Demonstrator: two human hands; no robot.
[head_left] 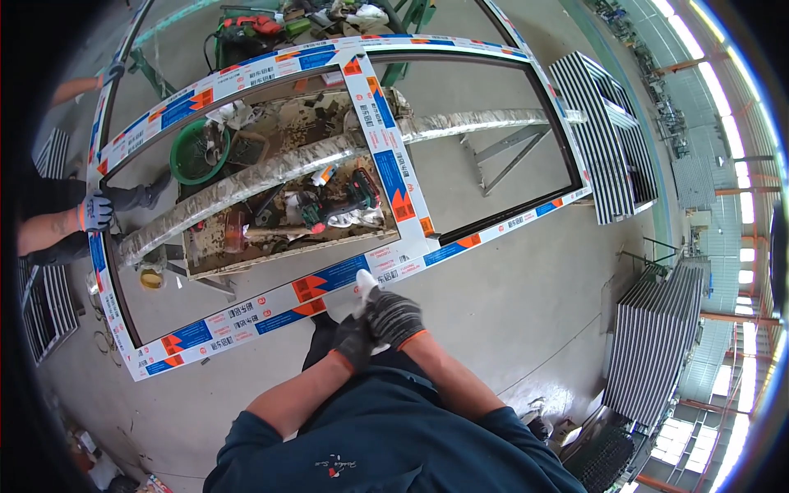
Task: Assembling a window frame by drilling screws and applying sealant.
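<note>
Close in front of my body, my two gloved hands are pressed together. My right hand [396, 319], in a grey striped knit glove with an orange cuff, is closed round a white, soft-looking piece [366, 284] that sticks out past the fingers. What kind of thing it is I cannot make out. My left hand [353, 340], in a dark grey glove, is closed against the right one, its fingers partly hidden. Just beyond them lies the near rail of a large window frame [316, 281], covered in white, blue and orange protective film. The frame rests over a padded bar [271, 177].
A co-worker's gloved hands [95, 212] hold the frame's left side. Under it, a worn bench [205, 255] carries a green basin [175, 156], a cordless drill [362, 191] and scraps. Stacked striped profiles [657, 345] stand at right; more frames [604, 140] lean farther back.
</note>
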